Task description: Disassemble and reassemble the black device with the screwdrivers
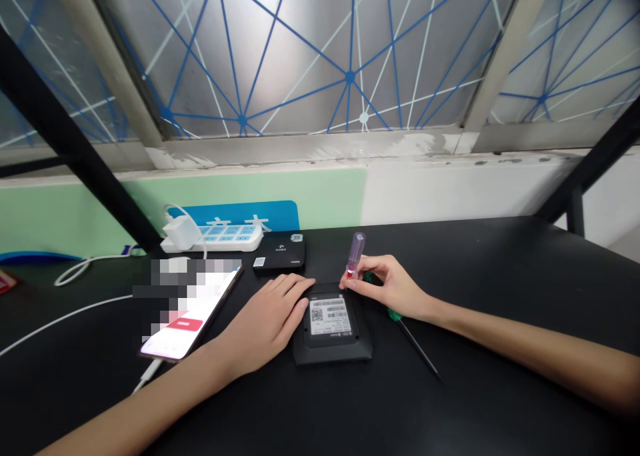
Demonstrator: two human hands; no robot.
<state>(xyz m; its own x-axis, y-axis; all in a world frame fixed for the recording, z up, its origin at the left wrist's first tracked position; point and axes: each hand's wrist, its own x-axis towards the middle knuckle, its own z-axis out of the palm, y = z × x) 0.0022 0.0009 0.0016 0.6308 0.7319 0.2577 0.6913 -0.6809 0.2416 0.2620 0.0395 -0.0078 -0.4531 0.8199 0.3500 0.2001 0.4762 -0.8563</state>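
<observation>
A black electronic device [333, 349] lies flat on the black table, its labelled side up, with a white sticker [331, 317] bearing a QR code. My left hand [273, 319] rests against its left edge, fingers stretched out. In my right hand [390, 284] is a small screwdriver [357, 251] with a clear purplish handle, held nearly upright between the fingers. Its lower end meets the device's upper right corner; the tip is too small to make out. Partly under my right hand lies a second screwdriver [417, 346] with a green-and-black handle and a long dark shaft.
A black box [281, 253] sits behind the device. At the left, a lit phone [187, 329] has a white cable plugged in. Farther back stands a white power strip [235, 238] with a charger [183, 233]. Black frame bars [95, 169] slant up at both sides.
</observation>
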